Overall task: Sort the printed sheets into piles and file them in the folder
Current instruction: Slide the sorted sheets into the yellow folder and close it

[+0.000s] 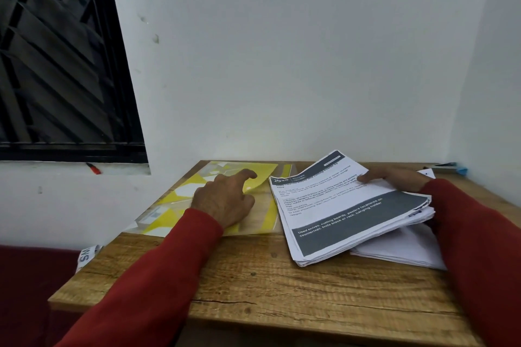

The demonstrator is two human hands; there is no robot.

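Yellow folder (220, 191) lies under the relaxed left hand (225, 200); right hand (394, 179) grips the printed sheets (346, 205).

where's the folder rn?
Head view: the yellow folder lies flat on the table's far left, under the left hand, just left of the printed stack held by the right hand.

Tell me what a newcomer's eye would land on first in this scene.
First the stack of printed sheets with dark grey bands, on the right of the wooden table, gripped at its far edge by the right hand. Next the yellow and clear folder at the table's back left, with the left hand resting on it. The dark barred window fills the upper left.
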